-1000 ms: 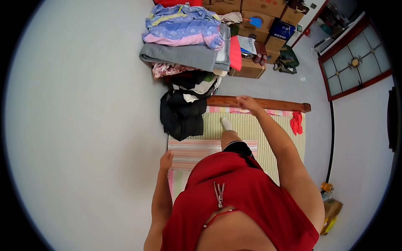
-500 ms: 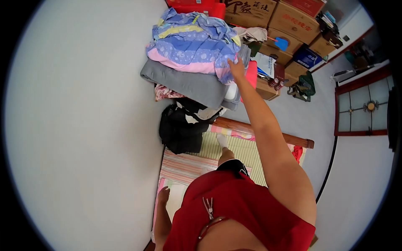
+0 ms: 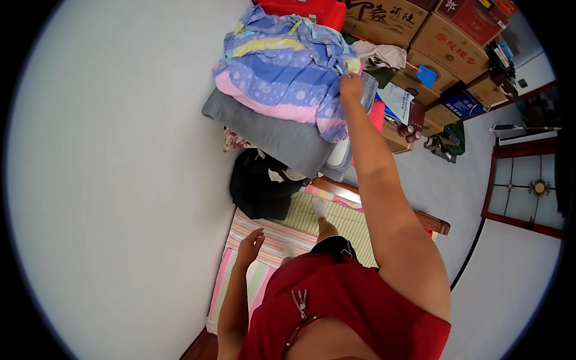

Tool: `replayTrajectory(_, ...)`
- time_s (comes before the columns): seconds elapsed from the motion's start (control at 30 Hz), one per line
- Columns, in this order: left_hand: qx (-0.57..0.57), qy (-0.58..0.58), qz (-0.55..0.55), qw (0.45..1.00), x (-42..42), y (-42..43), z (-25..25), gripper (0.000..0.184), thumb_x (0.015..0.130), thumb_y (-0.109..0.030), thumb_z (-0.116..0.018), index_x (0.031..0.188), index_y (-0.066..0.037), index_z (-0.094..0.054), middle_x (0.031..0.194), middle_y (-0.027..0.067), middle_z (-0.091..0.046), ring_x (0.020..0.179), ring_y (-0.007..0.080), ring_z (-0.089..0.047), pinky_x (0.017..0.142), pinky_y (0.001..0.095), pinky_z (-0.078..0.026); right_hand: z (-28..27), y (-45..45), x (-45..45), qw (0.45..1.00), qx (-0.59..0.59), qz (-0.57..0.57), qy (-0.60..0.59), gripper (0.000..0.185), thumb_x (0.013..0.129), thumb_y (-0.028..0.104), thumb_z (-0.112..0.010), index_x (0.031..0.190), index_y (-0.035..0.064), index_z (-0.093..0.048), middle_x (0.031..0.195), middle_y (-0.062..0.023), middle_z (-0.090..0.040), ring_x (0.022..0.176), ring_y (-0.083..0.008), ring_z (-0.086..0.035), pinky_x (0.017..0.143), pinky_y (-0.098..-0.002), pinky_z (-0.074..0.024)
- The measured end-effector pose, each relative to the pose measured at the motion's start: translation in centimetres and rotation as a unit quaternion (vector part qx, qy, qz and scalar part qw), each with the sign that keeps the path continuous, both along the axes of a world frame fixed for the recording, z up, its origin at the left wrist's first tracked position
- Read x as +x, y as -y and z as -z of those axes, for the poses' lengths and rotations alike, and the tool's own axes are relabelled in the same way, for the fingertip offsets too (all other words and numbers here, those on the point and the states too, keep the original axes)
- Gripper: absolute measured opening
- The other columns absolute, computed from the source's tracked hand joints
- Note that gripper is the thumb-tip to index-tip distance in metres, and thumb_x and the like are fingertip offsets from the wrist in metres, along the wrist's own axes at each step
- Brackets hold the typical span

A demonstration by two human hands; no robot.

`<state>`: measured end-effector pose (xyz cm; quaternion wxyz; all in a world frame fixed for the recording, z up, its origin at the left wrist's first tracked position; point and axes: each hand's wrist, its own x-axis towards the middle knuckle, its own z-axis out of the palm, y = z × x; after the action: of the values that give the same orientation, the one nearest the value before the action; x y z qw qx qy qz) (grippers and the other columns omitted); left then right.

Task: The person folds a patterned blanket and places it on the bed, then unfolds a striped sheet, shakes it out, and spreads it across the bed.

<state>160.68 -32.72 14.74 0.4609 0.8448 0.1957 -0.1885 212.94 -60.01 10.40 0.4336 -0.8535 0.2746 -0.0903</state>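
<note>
A blue quilt (image 3: 288, 78) with pale dots, yellow patches and a pink edge lies bunched on top of a pile. My right hand (image 3: 351, 87), arm stretched out, is closed on its right side near a yellow corner; the fingertips are partly hidden by the fabric. Under the quilt is a folded grey blanket (image 3: 264, 123). Down by my left side, my left hand (image 3: 251, 245) holds nothing, fingers apart, above the striped bedding (image 3: 264, 231). Nearest to it is a black bundle (image 3: 258, 186) at the foot of the pile.
Stacked cardboard boxes (image 3: 384, 21) stand behind the pile, with a red case (image 3: 306, 9) beside them. Papers (image 3: 396, 102) and cans (image 3: 410, 134) are to the right. A wooden bed rail (image 3: 336, 188) crosses below, and a white wall (image 3: 120, 150) bounds the left.
My right hand has moved up along the quilt's right side to near the yellow corner. My left hand has risen forward from beside my body. The view has shifted slightly.
</note>
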Motion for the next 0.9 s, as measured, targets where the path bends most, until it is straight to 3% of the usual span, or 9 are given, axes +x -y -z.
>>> replayTrajectory(0.1,0.002,0.021,0.007,1.000,2.7,0.3,0.4,0.033,0.088,-0.020,-0.056,0.116,-0.004,-0.054,0.101,0.0156,-0.064,0.093,0.0244,-0.062,0.077,0.0309,-0.048,-4.0,-2.4,-2.3,0.977,0.063,-0.111,0.169,0.015,0.077,0.023,-0.057,0.076,0.0133,-0.069,0.076,-0.0100,-0.066,0.068,-0.0262,-0.063,0.062,-0.0370,-0.0475)
replayTrajectory(0.23,-0.046,0.061,0.006,0.997,7.9,1.1,-1.7,0.034,0.089,-0.020,-0.055,0.117,-0.001,-0.053,0.102,0.0142,-0.063,0.095,0.0215,-0.061,0.080,0.0301,-0.047,-6.7,-6.1,-5.9,0.894,0.092,-0.290,0.329,0.008,0.072,0.012,-0.059,0.071,0.0104,-0.067,0.070,-0.0095,-0.063,0.062,-0.0266,-0.059,0.058,-0.0369,-0.0441)
replayTrajectory(0.37,-0.172,0.110,-0.058,0.977,13.3,1.4,-2.1,0.039,0.090,-0.022,-0.054,0.122,0.000,-0.049,0.110,0.0113,-0.060,0.100,0.0175,-0.057,0.085,0.0280,-0.043,-9.3,-8.5,-11.0,0.790,0.066,-0.480,0.376,0.007,0.068,0.005,-0.056,0.066,0.0075,-0.062,0.065,-0.0070,-0.060,0.060,-0.0263,-0.055,0.061,-0.0350,-0.0422)
replayTrajectory(0.43,-0.219,0.112,-0.108,0.963,16.3,1.5,-2.8,0.044,0.091,-0.026,-0.052,0.127,-0.002,-0.043,0.115,0.0103,-0.056,0.104,0.0170,-0.054,0.088,0.0285,-0.041,-8.9,-9.3,-13.9,0.751,-0.001,-0.537,0.384,0.003,0.068,0.009,-0.057,0.066,0.0095,-0.059,0.067,-0.0027,-0.058,0.064,-0.0241,-0.052,0.065,-0.0370,-0.0405)
replayTrajectory(0.57,-0.270,0.097,-0.183,0.940,22.1,2.0,-6.4,0.055,0.092,-0.033,-0.049,0.136,-0.007,-0.030,0.126,0.0089,-0.048,0.112,0.0171,-0.048,0.093,0.0326,-0.037,-8.3,-8.6,-20.0,0.636,-0.110,-0.657,0.390,0.009,0.066,0.018,-0.056,0.065,0.0122,-0.050,0.069,-0.0036,-0.044,0.074,-0.0220,-0.047,0.071,-0.0341,-0.0378)
replayTrajectory(0.7,-0.344,0.087,-0.235,0.905,26.0,2.2,-4.8,0.057,0.091,-0.031,-0.050,0.137,-0.009,-0.025,0.130,0.0081,-0.043,0.117,0.0177,-0.043,0.096,0.0352,-0.034,-7.5,-7.0,-24.7,0.560,-0.113,-0.704,0.422,0.011,0.063,0.019,-0.055,0.063,0.0118,-0.047,0.067,-0.0042,-0.044,0.073,-0.0214,-0.047,0.072,-0.0331,-0.0391)
replayTrajectory(0.73,-0.388,0.140,-0.194,0.890,26.9,2.7,-5.0,0.051,0.090,-0.028,-0.053,0.132,-0.008,-0.033,0.123,0.0071,-0.049,0.112,0.0188,-0.048,0.094,0.0357,-0.038,-7.6,-6.4,-25.6,0.539,-0.108,-0.723,0.418,0.011,0.063,0.019,-0.054,0.063,0.0117,-0.047,0.067,-0.0041,-0.044,0.073,-0.0213,-0.047,0.073,-0.0329,-0.0394)
replayTrajectory(0.87,-0.521,0.013,-0.267,0.811,28.6,4.4,-3.3,0.041,0.085,-0.018,-0.059,0.121,-0.001,-0.046,0.109,0.0075,-0.057,0.095,0.0210,-0.058,0.081,0.0356,-0.048,-7.4,-4.0,-28.3,0.495,-0.083,-0.771,0.392,0.009,0.063,0.017,-0.055,0.065,0.0114,-0.048,0.067,-0.0042,-0.044,0.072,-0.0210,-0.048,0.072,-0.0327,-0.0408)
replayTrajectory(0.9,-0.496,0.010,-0.266,0.827,28.5,5.0,-3.7,0.041,0.085,-0.017,-0.059,0.120,-0.001,-0.046,0.109,0.0080,-0.057,0.095,0.0212,-0.058,0.081,0.0355,-0.049,-7.9,-3.5,-28.2,0.492,-0.080,-0.778,0.383,0.008,0.064,0.017,-0.055,0.068,0.0110,-0.050,0.069,-0.0045,-0.046,0.072,-0.0209,-0.049,0.071,-0.0327,-0.0411)
